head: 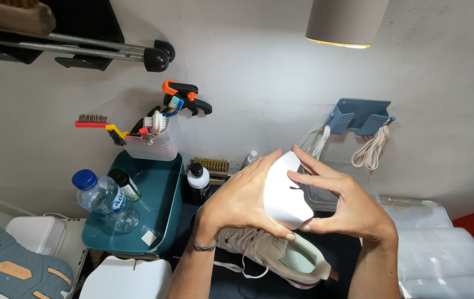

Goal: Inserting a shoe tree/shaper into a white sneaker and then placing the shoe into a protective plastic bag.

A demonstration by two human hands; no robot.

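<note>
Both my hands hold a white shoe insole (284, 191) up in front of me. My left hand (242, 202) wraps its left side, thumb under the lower edge. My right hand (342, 202) pinches its right edge with fingers spread over the top. Just below them lies a white laced sneaker (281, 257) with a pale green lining, its opening facing up.
A teal tray (162, 194) at left carries a clear water bottle (101, 199) and a small dark bottle (125, 184). A clear tub of brushes (156, 138), a black bottle with a white cap (198, 180), a blue wall holder with laces (358, 116), stacked plastic bags (441, 249) and a grey shoe sole (10, 268) surround the spot.
</note>
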